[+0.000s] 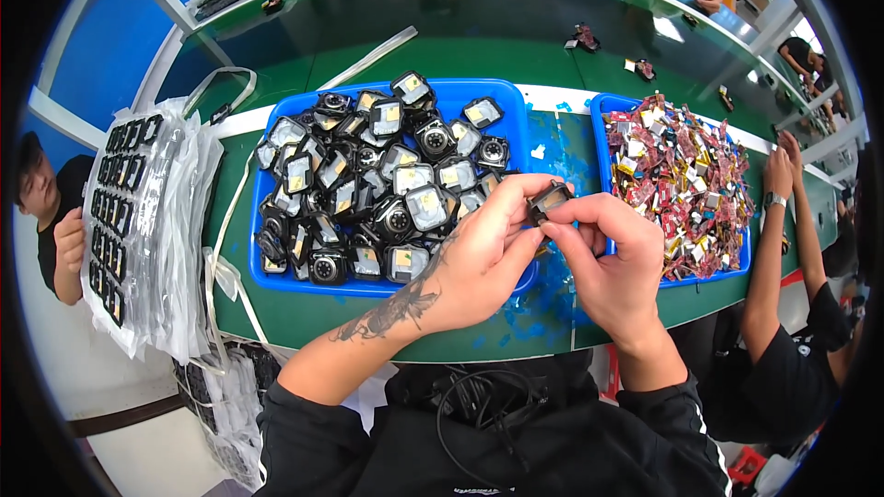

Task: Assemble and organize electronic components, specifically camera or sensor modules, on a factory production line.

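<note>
A small black watch case is held up between my two hands, over the gap between two blue trays. My left hand grips it from the left, its fingers closed around the far side. From the right, my right hand pinches its near edge between thumb and forefinger. Below and left of my left hand, the larger blue tray is heaped with black watch cases. To the right of my right hand, the other blue tray holds a pile of small red, yellow and white electronic parts.
Plastic trays of watch parts are stacked at the left, near a person. A green conveyor belt carries scattered parts beyond a white rail. Blue film scraps litter the bench. A co-worker's arms reach in at the right.
</note>
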Demonstrator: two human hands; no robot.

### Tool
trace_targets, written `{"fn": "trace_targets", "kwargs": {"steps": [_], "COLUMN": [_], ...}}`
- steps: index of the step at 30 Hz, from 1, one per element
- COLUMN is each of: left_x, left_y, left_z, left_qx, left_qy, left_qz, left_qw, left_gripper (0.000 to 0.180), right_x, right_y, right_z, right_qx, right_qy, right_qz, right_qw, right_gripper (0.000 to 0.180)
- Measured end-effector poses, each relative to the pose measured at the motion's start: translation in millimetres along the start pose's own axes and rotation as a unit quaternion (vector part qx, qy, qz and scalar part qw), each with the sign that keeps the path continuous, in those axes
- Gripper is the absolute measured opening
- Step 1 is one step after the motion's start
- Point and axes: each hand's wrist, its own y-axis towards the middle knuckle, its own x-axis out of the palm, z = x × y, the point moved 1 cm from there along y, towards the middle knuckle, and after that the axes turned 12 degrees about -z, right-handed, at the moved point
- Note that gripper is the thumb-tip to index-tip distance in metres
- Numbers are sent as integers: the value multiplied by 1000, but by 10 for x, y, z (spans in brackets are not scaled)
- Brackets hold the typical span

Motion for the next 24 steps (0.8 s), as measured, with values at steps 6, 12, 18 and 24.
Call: {"fn": "trace_targets", "kwargs": {"steps": [6, 12, 18, 24], "left_x": [1, -7, 31, 27], "left_y": [-11, -20, -19, 39], "left_z": [10, 13, 108, 45], "left_qx": [10, 5, -78, 68], "left_qy": [6, 54, 54, -120], "left_qz": [-2, -10, -18, 67], "left_qw": [1000, 998, 995, 988], "left_gripper": [47, 47, 45, 46], "right_x": [1, 12, -5, 1], "right_y": [37, 71, 29, -43], "right_z": [-15, -50, 8, 171], "right_qx": [-31, -18, 26, 41], "right_qy": [-9, -10, -30, 294], "right_qz": [2, 4, 8, 57], "right_qw": [999, 1000, 999, 953], "right_gripper": [15, 14, 20, 27]}}
